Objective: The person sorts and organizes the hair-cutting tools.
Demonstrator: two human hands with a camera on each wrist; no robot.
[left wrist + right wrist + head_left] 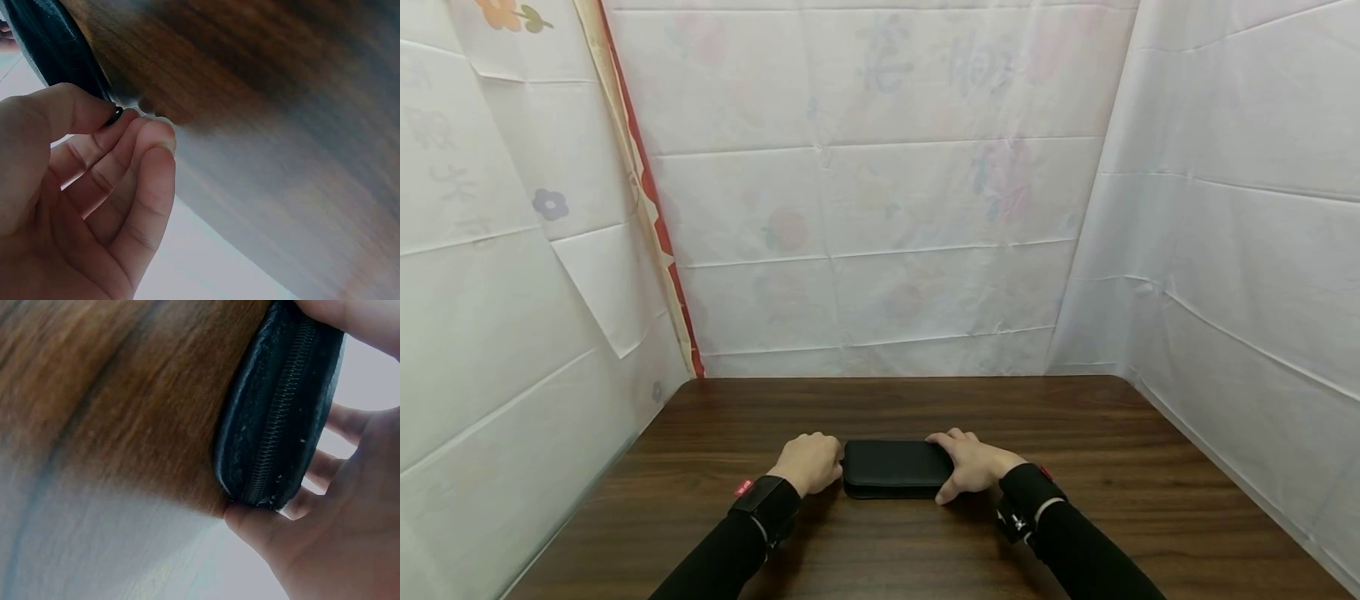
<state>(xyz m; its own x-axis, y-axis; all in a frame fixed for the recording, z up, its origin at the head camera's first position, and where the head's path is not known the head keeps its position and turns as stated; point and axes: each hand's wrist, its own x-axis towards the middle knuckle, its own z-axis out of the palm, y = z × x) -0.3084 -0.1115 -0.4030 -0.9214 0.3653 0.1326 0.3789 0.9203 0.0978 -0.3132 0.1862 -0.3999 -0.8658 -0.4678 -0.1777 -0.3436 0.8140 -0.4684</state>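
A black zippered case, long and flat with rounded corners, lies on the wooden table. At its left end, my left hand pinches a small black zipper pull between thumb and forefinger, while the other fingers curl in beside them. My right hand grips the opposite end, thumb at the near corner and fingers spread over the far corner. Closed zipper teeth run along the case's edge in the right wrist view. Only a corner of the case shows in the left wrist view.
The dark brown wooden table extends to a straight back edge. White sheeting with faint prints hangs behind it and along both sides. Black bands with devices sit on both wrists.
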